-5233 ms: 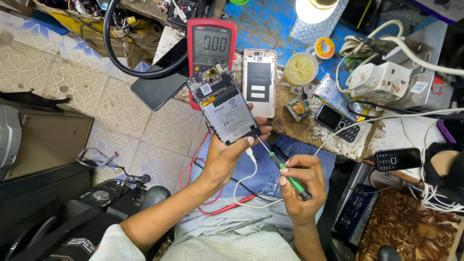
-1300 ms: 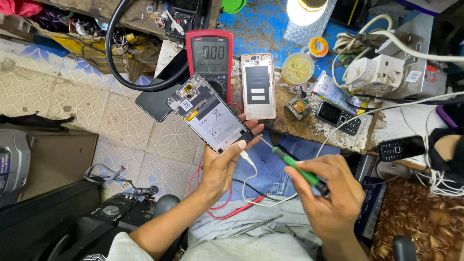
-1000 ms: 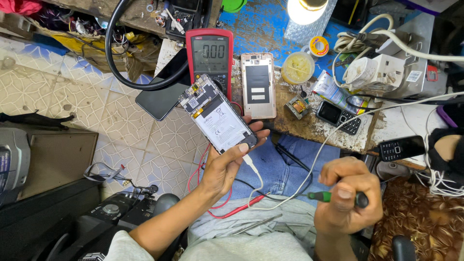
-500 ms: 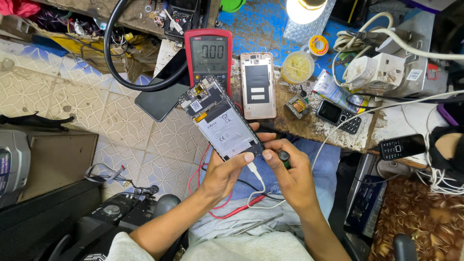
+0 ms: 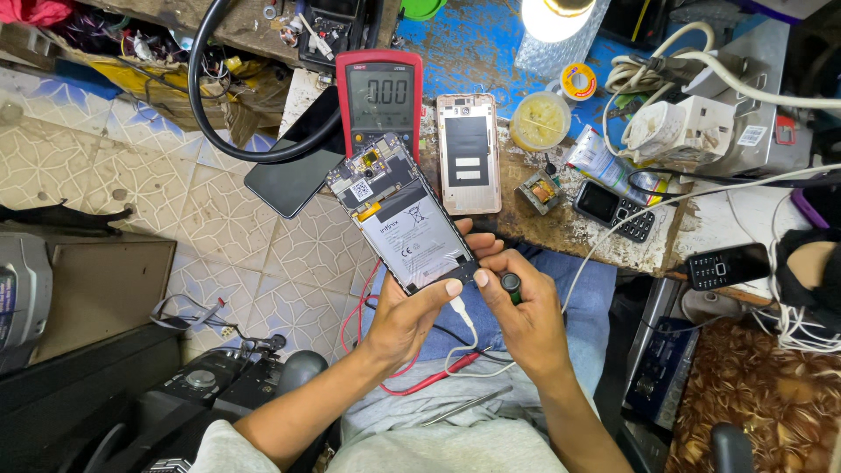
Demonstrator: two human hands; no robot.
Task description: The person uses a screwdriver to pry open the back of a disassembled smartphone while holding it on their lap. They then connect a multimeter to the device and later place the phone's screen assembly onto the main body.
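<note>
My left hand (image 5: 412,317) grips the lower end of an opened smartphone (image 5: 399,215) with its back cover off, battery and circuit board showing. It is tilted up over my lap. My right hand (image 5: 524,307) holds a green-handled screwdriver (image 5: 511,285) upright, its black cap facing me, at the phone's lower right corner. A white cable (image 5: 467,328) hangs from the phone's bottom edge between my hands.
A red multimeter (image 5: 382,92) and a rose-gold back cover (image 5: 469,153) lie on the worn bench (image 5: 491,52). Two keypad phones (image 5: 615,210) (image 5: 729,265), a yellow-lidded jar (image 5: 540,121), a power strip (image 5: 679,131), a dark slab (image 5: 293,171) and red probe leads (image 5: 438,372) surround me.
My right hand swung out to the right with the screwdriver, then came back to the phone's lower corner. The left hand tilted the phone slightly and keeps holding it.
</note>
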